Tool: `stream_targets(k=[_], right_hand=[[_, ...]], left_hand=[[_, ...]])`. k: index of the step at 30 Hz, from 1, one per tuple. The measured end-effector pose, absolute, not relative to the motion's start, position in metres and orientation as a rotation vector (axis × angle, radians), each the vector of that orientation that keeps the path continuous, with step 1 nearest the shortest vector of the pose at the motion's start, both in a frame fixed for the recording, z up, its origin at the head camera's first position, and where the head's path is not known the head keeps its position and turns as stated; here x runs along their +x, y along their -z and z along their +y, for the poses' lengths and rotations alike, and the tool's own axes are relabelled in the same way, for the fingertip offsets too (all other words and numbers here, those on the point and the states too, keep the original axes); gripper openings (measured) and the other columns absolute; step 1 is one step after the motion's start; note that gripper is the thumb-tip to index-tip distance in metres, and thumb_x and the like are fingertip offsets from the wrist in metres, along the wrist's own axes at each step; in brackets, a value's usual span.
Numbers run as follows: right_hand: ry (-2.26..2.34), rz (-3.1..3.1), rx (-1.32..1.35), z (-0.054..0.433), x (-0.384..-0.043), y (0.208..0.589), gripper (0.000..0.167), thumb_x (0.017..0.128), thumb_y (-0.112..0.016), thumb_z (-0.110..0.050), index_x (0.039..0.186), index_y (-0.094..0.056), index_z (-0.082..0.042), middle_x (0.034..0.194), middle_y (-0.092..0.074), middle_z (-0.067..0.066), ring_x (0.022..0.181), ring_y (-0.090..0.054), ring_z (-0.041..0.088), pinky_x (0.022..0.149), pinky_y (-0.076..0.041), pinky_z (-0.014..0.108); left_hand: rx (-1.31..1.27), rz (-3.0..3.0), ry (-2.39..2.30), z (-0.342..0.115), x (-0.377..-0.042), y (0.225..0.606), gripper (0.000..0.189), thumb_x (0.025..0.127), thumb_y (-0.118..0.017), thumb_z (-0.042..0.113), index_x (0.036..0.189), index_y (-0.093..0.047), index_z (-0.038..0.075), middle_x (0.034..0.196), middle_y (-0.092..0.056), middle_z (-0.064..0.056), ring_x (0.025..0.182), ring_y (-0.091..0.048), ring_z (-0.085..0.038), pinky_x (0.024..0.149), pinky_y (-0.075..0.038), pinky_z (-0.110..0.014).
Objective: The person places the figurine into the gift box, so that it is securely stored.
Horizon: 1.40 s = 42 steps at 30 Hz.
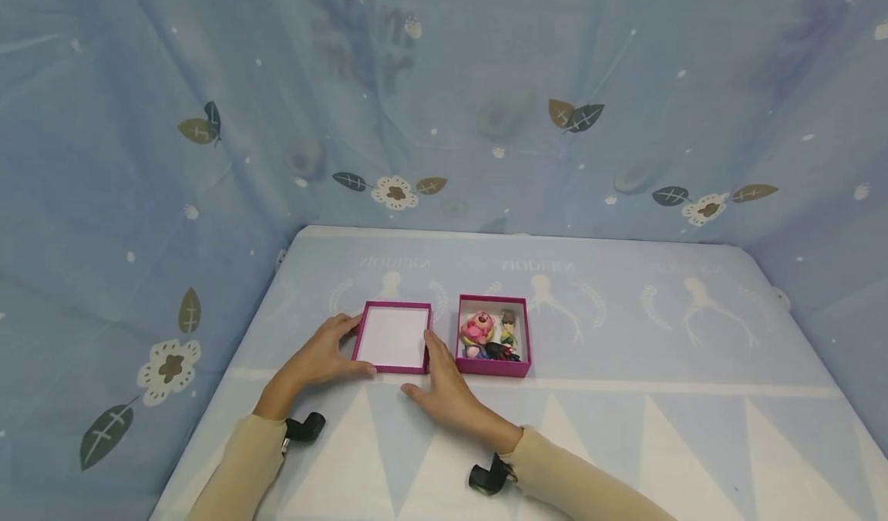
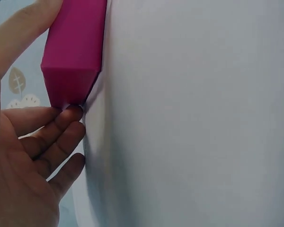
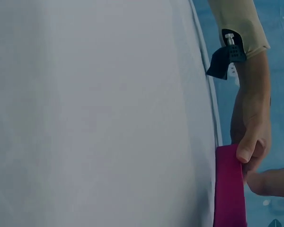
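Note:
A shallow magenta box lid [image 1: 395, 337] lies on the table with its white inside facing up. My left hand [image 1: 324, 355] holds it at the left, the thumb on the front wall near the corner and the fingers along the left side. In the left wrist view, this hand's curled fingers [image 2: 68, 137] meet the lid's corner. My right hand [image 1: 447, 394] has its straight fingers against the lid's right side, its thumb apart in front. Just right of that hand stands a matching magenta box [image 1: 494, 368] with small figurines inside, among them a pink bear figure [image 1: 479, 328].
Another figurine [image 1: 509, 328] with brown hair and a black-and-red piece [image 1: 501, 351] lie in the box. The table [image 1: 659, 313] carries a pale blue and white patterned cloth. Blue printed curtains [image 1: 444, 120] enclose it at the back and sides.

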State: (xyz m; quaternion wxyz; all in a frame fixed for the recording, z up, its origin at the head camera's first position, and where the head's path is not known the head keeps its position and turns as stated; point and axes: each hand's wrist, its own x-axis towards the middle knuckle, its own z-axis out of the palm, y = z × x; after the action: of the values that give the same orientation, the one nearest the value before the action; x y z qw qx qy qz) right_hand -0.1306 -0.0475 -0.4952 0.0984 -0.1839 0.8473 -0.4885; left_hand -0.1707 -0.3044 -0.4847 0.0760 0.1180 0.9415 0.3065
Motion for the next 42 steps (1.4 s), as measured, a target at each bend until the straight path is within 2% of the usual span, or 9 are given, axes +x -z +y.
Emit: stream_targets(k=[5,9,12,16,23,28,32,37,42], right_hand=[[1.483,2.536,-0.528,-0.052,-0.134,0.496,0.089,0.085,-0.075,-0.013,0.152,-0.019,0.005,0.15,-0.032,0.022,0.14,-0.034,0.034,0.114,-0.033,0.051],[1.493,2.54,-0.475,-0.055,-0.137,0.496,0.093,0.083,-0.077,-0.011,0.152,-0.017,0.008,0.145,-0.033,0.024,0.136,-0.035,0.035,0.113,-0.034,0.051],[1.472,2.564,-0.458,-0.057,-0.14,0.497,0.094,0.08,-0.078,-0.008,0.151,-0.02,0.009,0.138,-0.036,0.024,0.13,-0.038,0.034,0.11,-0.037,0.049],[1.467,2.579,-0.467,-0.059,-0.144,0.498,0.089,0.079,-0.078,-0.006,0.149,-0.025,0.01,0.131,-0.04,0.022,0.119,-0.042,0.03,0.102,-0.042,0.046],[1.507,2.554,-0.486,-0.058,-0.143,0.5,0.081,0.086,-0.074,-0.011,0.149,-0.027,0.01,0.132,-0.041,0.021,0.104,-0.048,0.022,0.09,-0.046,0.035],[1.536,2.532,-0.506,-0.058,-0.139,0.497,0.08,0.086,-0.074,-0.012,0.148,-0.028,0.01,0.132,-0.043,0.023,0.104,-0.051,0.026,0.09,-0.048,0.036],[1.551,2.513,-0.507,-0.059,-0.137,0.491,0.08,0.086,-0.074,-0.013,0.148,-0.028,0.01,0.133,-0.044,0.022,0.111,-0.049,0.028,0.094,-0.048,0.039],[1.575,2.485,-0.53,-0.057,-0.138,0.477,0.08,0.087,-0.074,-0.014,0.149,-0.028,0.006,0.136,-0.043,0.021,0.117,-0.049,0.029,0.099,-0.048,0.043],[1.619,2.429,-0.546,-0.047,-0.142,0.456,0.081,0.088,-0.073,-0.018,0.151,-0.027,0.002,0.135,-0.043,0.019,0.112,-0.058,0.03,0.095,-0.052,0.046]], left_hand=[[0.358,2.843,-0.947,-0.307,-0.163,0.486,0.104,0.063,-0.089,0.05,0.14,-0.048,-0.006,0.113,-0.059,-0.012,0.1,-0.054,-0.023,0.088,-0.052,-0.044],[0.393,2.847,-0.977,-0.306,-0.161,0.488,0.101,0.065,-0.089,0.047,0.14,-0.048,-0.006,0.103,-0.056,-0.007,0.091,-0.049,-0.017,0.079,-0.048,-0.033],[0.401,2.837,-0.984,-0.305,-0.161,0.487,0.101,0.066,-0.089,0.045,0.141,-0.046,-0.007,0.1,-0.054,-0.006,0.089,-0.047,-0.016,0.076,-0.045,-0.03],[0.394,2.836,-0.987,-0.305,-0.159,0.485,0.099,0.066,-0.089,0.045,0.14,-0.047,-0.007,0.101,-0.056,-0.007,0.091,-0.05,-0.018,0.078,-0.047,-0.033],[0.396,2.868,-0.971,-0.309,-0.156,0.486,0.099,0.065,-0.088,0.049,0.138,-0.05,-0.006,0.101,-0.057,-0.006,0.093,-0.051,-0.019,0.08,-0.049,-0.035],[0.4,2.916,-0.97,-0.313,-0.153,0.485,0.097,0.064,-0.088,0.052,0.135,-0.054,-0.005,0.103,-0.059,-0.005,0.093,-0.052,-0.019,0.081,-0.051,-0.038],[0.412,2.94,-0.957,-0.316,-0.152,0.48,0.097,0.064,-0.087,0.054,0.136,-0.054,-0.002,0.108,-0.06,-0.004,0.096,-0.055,-0.019,0.084,-0.053,-0.04],[0.478,2.973,-0.979,-0.318,-0.148,0.465,0.096,0.064,-0.089,0.048,0.137,-0.052,-0.003,0.109,-0.061,-0.007,0.098,-0.057,-0.025,0.084,-0.054,-0.048],[0.558,3.024,-1.019,-0.314,-0.148,0.445,0.091,0.064,-0.092,0.036,0.137,-0.053,-0.001,0.108,-0.061,-0.007,0.098,-0.058,-0.03,0.082,-0.054,-0.053]])
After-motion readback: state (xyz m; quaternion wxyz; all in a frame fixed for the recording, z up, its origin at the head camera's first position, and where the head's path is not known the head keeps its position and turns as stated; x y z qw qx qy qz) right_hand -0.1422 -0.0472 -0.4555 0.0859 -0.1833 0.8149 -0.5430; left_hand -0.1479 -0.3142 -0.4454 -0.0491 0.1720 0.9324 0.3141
